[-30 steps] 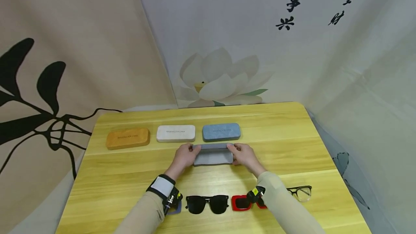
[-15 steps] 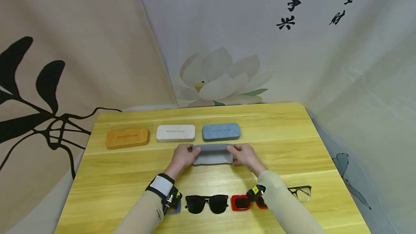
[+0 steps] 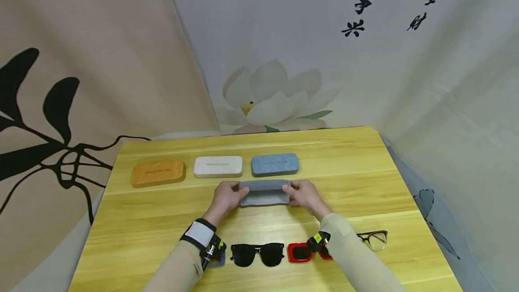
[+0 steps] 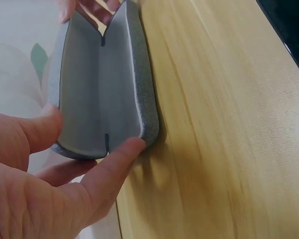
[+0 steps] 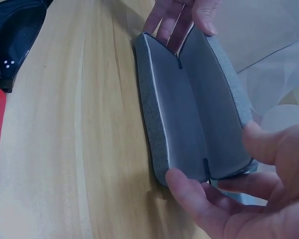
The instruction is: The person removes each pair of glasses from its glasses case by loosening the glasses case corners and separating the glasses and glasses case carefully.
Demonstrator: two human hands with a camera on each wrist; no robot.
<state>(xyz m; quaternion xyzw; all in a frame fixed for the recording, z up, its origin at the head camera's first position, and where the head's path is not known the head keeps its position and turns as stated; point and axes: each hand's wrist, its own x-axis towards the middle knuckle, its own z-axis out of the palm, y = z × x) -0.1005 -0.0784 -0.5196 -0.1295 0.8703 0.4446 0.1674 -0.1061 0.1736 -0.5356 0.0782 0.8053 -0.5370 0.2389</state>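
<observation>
A grey glasses case (image 3: 265, 198) lies opened on the table at the middle, its lining bare and its lid raised at the far side. My left hand (image 3: 228, 195) holds its left end, thumb on the lid's edge and a fingertip on the lower half's rim, as the left wrist view shows. At the other end my right hand (image 3: 304, 195) grips the case the same way, thumb (image 5: 259, 142) against the lid. Just behind it sit a white glasses case (image 3: 218, 166) and a blue glasses case (image 3: 275, 165), both closed.
An orange glasses case (image 3: 158, 173) lies at the far left. Along the front are black sunglasses (image 3: 257, 254), red-framed sunglasses (image 3: 300, 253) partly under the right forearm, and clear eyeglasses (image 3: 377, 240). A blue-purple item (image 3: 219, 260) is mostly hidden by the left wrist camera.
The grey case's lid has tipped slightly forward over its lower half. Both hands keep their hold at the two ends, and the other things stay put.
</observation>
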